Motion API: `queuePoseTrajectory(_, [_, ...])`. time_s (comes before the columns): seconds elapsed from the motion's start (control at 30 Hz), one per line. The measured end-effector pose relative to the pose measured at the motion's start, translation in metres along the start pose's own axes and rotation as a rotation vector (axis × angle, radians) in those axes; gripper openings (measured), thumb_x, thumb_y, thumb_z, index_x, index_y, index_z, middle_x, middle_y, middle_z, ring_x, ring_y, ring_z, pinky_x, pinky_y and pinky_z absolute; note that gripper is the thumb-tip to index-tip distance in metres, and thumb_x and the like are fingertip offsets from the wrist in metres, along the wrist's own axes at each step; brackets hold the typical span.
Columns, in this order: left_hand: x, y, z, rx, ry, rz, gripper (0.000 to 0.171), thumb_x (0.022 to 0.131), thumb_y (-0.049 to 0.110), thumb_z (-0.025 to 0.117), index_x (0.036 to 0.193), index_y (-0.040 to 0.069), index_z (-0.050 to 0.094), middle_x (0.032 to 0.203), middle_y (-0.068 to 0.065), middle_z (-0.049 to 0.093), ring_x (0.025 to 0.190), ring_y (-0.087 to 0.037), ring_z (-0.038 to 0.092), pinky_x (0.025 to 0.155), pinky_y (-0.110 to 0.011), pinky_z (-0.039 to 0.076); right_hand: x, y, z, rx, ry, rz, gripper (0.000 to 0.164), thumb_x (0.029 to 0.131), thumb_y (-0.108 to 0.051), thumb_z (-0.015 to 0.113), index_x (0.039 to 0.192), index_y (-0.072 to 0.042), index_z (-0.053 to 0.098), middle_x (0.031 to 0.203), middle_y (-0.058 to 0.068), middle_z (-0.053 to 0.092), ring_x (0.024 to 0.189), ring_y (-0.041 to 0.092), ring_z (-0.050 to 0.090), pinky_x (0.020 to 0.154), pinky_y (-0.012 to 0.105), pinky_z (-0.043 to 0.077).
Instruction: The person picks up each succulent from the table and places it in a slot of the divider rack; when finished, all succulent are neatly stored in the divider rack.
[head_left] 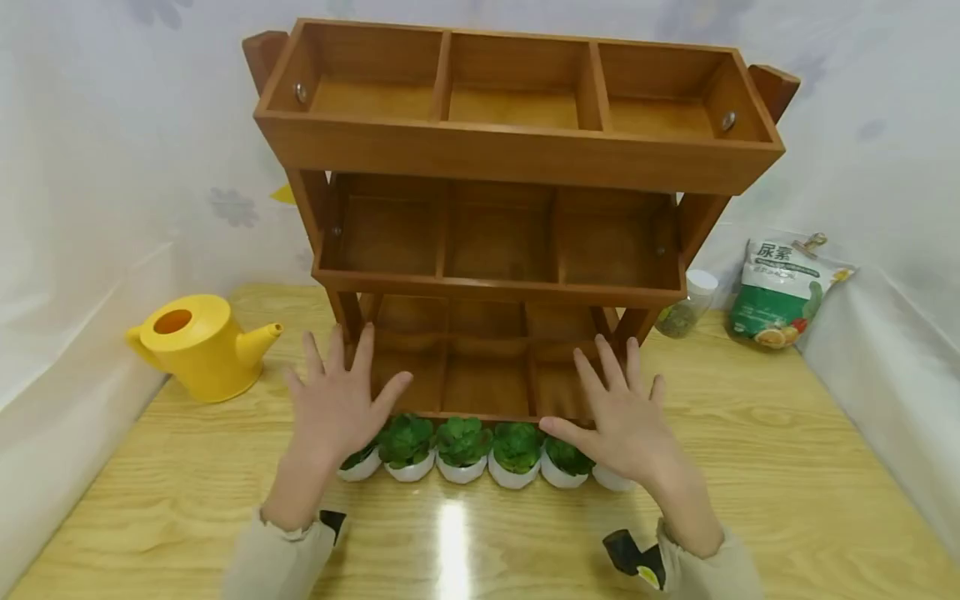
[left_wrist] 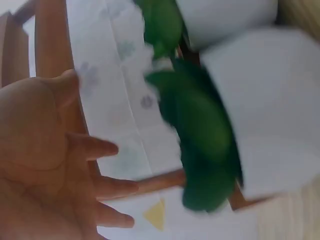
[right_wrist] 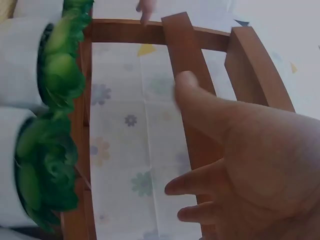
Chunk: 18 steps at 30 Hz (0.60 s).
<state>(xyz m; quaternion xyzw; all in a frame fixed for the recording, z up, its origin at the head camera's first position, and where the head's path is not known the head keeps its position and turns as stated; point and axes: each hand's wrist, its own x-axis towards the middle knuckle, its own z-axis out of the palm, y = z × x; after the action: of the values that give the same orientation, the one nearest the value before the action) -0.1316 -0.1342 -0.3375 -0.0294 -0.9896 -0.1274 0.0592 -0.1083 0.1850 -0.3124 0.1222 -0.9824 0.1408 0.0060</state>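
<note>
Both hands are spread with straight fingers and hold nothing. In the head view my left hand [head_left: 333, 408] is over the left end of a row of small potted succulents [head_left: 462, 446] in white pots. Over the row's right end is my right hand [head_left: 626, 425], partly hiding the plants there. Behind the row stands a brown wooden three-tier planter rack [head_left: 517, 158], its compartments bare. The left wrist view shows a blurred succulent [left_wrist: 200, 130] beyond the left fingertips. In the right wrist view, a green succulent [right_wrist: 50, 165] lies left of the right hand; whether either hand touches anything is unclear.
A yellow watering can [head_left: 202, 350] stands at the left of the wooden-patterned table [head_left: 750, 467]. Right of the rack are a clear jar with a white lid [head_left: 688, 304] and a green-and-white bag [head_left: 783, 292] closed with a clip. Pale flowered cloth [head_left: 112, 125] surrounds the table.
</note>
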Motion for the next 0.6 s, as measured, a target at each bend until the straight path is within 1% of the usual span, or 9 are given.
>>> queuePoseTrajectory(0.07, [0.008,-0.01,0.0,-0.043,0.062,-0.038,0.081,0.095,0.057,0.044,0.153,0.005,0.02,0.149,-0.035,0.022,0.136,-0.057,0.013,0.096,-0.079,0.016,0.0,0.005,-0.004,0.006,0.037,-0.003,0.094,0.085,-0.06,0.061,0.152,-0.004,0.025,0.156,0.026,0.008,0.139,0.054,-0.01,0.093,0.083,0.006])
queuePoseTrajectory(0.17, [0.02,-0.027,0.001,-0.166,0.132,-0.1,0.081,0.096,0.049,0.049,0.151,-0.002,0.019,0.145,-0.037,0.028,0.129,-0.056,0.029,0.094,-0.076,0.024,0.0,0.012,-0.011,0.019,0.074,0.006,0.093,0.084,-0.055,0.065,0.152,-0.005,0.025,0.155,0.028,0.009,0.138,0.056,-0.009,0.093,0.083,0.007])
queuePoseTrajectory(0.23, [0.029,-0.039,0.002,-0.26,0.156,-0.119,0.081,0.096,0.046,0.05,0.149,-0.006,0.019,0.142,-0.037,0.032,0.125,-0.055,0.036,0.094,-0.073,0.031,-0.001,0.016,-0.013,0.038,0.071,0.008,0.093,0.084,-0.055,0.066,0.152,-0.005,0.025,0.155,0.029,0.008,0.137,0.056,-0.01,0.093,0.083,0.007])
queuePoseTrajectory(0.27, [0.033,-0.044,0.002,-0.31,0.159,-0.119,0.08,0.096,0.045,0.05,0.149,-0.007,0.019,0.142,-0.037,0.033,0.123,-0.055,0.038,0.094,-0.07,0.033,-0.001,0.017,-0.014,0.05,0.066,0.009,0.093,0.085,-0.054,0.066,0.152,-0.005,0.025,0.155,0.029,0.008,0.138,0.055,-0.01,0.093,0.083,0.007])
queuePoseTrajectory(0.33, [0.04,-0.053,0.003,-0.415,0.159,-0.102,0.078,0.097,0.043,0.05,0.148,-0.007,0.02,0.141,-0.037,0.034,0.121,-0.054,0.041,0.095,-0.067,0.037,-0.003,0.02,-0.015,0.079,0.058,0.008,0.092,0.085,-0.053,0.066,0.152,-0.005,0.025,0.155,0.029,0.009,0.138,0.055,-0.011,0.093,0.082,0.006])
queuePoseTrajectory(0.43, [0.05,-0.064,0.002,-0.539,0.168,-0.043,0.072,0.097,0.039,0.052,0.148,-0.005,0.024,0.139,-0.034,0.039,0.118,-0.052,0.046,0.094,-0.062,0.042,-0.008,0.025,-0.016,0.115,0.062,-0.008,0.09,0.085,-0.05,0.067,0.151,-0.005,0.026,0.154,0.03,0.013,0.137,0.057,-0.007,0.095,0.081,0.008])
queuePoseTrajectory(0.5, [0.054,-0.071,0.002,-0.604,0.175,0.0,0.069,0.098,0.037,0.053,0.147,-0.003,0.027,0.135,-0.033,0.044,0.113,-0.05,0.052,0.09,-0.06,0.046,-0.011,0.029,-0.017,0.149,0.063,-0.029,0.087,0.086,-0.046,0.068,0.15,-0.003,0.028,0.152,0.031,0.019,0.137,0.057,0.005,0.099,0.077,0.015])
queuePoseTrajectory(0.6, [0.06,-0.079,0.001,-0.652,0.2,0.047,0.064,0.098,0.034,0.054,0.147,0.0,0.031,0.129,-0.032,0.05,0.107,-0.049,0.057,0.087,-0.058,0.049,-0.015,0.033,-0.018,0.203,0.069,-0.057,0.08,0.089,-0.041,0.067,0.149,-0.002,0.03,0.149,0.029,0.028,0.135,0.053,0.023,0.101,0.07,0.027])
